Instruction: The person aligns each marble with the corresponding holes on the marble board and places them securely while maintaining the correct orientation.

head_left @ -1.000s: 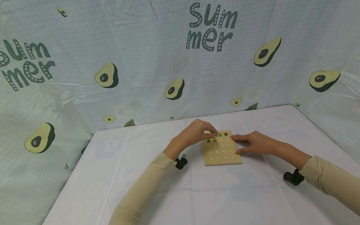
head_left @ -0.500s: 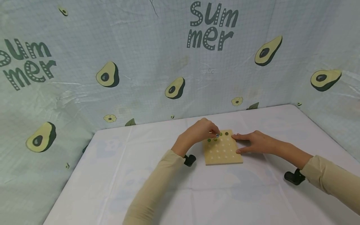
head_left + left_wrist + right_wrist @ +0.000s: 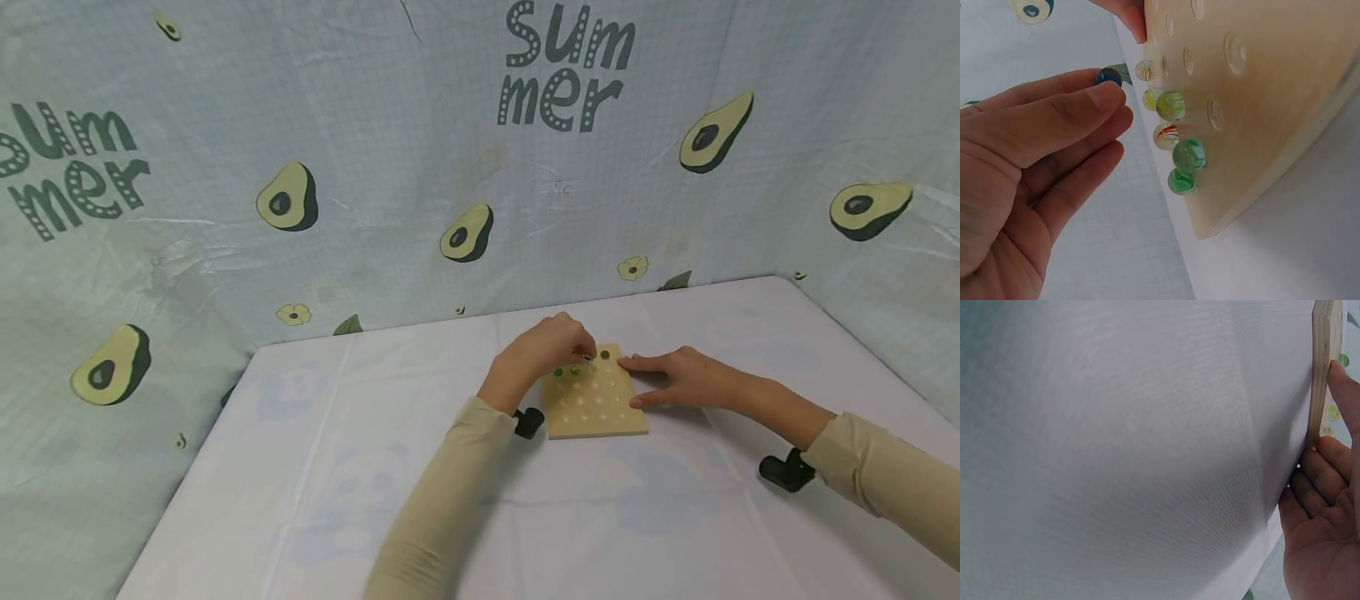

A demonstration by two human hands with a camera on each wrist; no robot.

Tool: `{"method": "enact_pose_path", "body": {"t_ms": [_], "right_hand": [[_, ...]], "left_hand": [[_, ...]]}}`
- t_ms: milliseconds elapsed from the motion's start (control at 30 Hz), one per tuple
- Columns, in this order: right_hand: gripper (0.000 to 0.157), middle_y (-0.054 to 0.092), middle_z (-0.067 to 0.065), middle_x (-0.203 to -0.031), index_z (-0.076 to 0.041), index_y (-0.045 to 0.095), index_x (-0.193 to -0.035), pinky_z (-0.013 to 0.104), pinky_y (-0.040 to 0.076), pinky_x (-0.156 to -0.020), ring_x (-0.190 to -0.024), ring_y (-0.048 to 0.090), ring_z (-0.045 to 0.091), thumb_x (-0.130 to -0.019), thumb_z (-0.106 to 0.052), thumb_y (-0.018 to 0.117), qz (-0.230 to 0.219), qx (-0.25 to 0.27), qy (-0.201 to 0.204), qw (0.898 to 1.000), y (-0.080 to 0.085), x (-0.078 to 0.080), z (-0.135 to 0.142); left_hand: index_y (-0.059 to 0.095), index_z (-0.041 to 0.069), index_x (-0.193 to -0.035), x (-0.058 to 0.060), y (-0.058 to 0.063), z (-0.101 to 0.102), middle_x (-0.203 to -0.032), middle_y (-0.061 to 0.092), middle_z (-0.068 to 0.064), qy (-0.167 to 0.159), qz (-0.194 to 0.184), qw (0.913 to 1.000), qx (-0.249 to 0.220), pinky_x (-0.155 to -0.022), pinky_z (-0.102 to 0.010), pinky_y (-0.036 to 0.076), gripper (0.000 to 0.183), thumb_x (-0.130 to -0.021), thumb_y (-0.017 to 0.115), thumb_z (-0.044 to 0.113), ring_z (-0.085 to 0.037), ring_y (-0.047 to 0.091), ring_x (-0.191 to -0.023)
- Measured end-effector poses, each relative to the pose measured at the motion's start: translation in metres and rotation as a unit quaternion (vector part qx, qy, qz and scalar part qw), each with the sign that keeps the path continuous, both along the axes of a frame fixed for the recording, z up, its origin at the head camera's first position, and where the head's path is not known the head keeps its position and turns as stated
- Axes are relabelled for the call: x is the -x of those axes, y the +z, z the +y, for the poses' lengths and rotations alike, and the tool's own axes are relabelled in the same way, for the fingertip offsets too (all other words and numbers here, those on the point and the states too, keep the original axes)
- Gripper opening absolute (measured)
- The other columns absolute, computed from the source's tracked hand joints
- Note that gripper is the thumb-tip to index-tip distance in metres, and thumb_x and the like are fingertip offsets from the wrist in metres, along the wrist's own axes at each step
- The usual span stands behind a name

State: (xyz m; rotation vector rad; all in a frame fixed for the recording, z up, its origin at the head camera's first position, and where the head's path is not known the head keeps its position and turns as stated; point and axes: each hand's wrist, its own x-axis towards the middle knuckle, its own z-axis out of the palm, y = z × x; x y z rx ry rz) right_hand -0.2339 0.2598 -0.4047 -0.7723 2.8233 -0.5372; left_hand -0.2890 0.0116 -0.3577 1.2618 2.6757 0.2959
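Note:
My left hand (image 3: 536,354) is over the far part of a light wooden board (image 3: 596,410) with rows of round hollows. In the left wrist view its thumb and fingers pinch a dark blue marble (image 3: 1109,77), held just off the board's surface. Several glass marbles sit in hollows at that end, among them a green one (image 3: 1189,156), a yellow-green one (image 3: 1170,105) and one with red streaks (image 3: 1165,136). At the board's right edge rests my right hand (image 3: 686,379), thumb and forefinger spread apart and touching the wood, the other fingers extended beside it.
The board lies on a table with a white cloth (image 3: 420,500). Behind it hangs a pale curtain (image 3: 375,208) printed with avocados and lettering. A black wrist camera (image 3: 529,422) hangs under the left wrist, another black camera (image 3: 786,471) under the right.
My left hand has shifted to the right over the far row, carrying the blue marble, and its forearm followed. My right hand stays at the board's edge.

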Motion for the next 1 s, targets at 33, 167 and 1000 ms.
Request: {"method": "enact_pose_path", "body": {"t_ms": [33,167,1000], "right_hand": [[0.080,0.054,0.017,-0.147,-0.014,0.055,-0.148,0.051,0.053,-0.093,-0.120,0.062,0.031,-0.086,-0.063,0.071,-0.001,0.001,-0.001,1.000,0.000,0.000,0.001],[0.079,0.054,0.017,-0.147,-0.015,0.055,-0.148,0.053,0.052,-0.095,-0.123,0.060,0.034,-0.086,-0.062,0.071,-0.003,0.001,-0.005,1.000,0.000,0.000,0.001],[0.079,0.052,0.020,-0.148,-0.013,0.054,-0.148,0.057,0.048,-0.100,-0.131,0.054,0.040,-0.088,-0.062,0.070,-0.007,-0.003,-0.008,1.000,0.000,0.001,0.000]], "left_hand": [[0.079,0.011,-0.113,0.001,-0.001,0.001,-0.110,0.076,0.002,-0.003,-0.001,1.0000,0.000,-0.077,-0.013,0.049,0.021,-0.092,0.075,0.011,-0.005,0.063,-0.090],[0.079,0.012,-0.114,0.004,-0.005,0.001,-0.110,0.075,0.003,-0.007,-0.017,0.9997,-0.014,-0.080,-0.012,0.049,0.022,-0.092,0.075,0.011,-0.004,0.064,-0.093],[0.083,0.014,-0.103,0.028,-0.034,-0.019,-0.100,0.078,0.006,0.033,-0.127,0.9671,-0.218,-0.083,-0.016,0.052,0.018,-0.086,0.081,0.021,0.001,0.068,-0.087]]}}
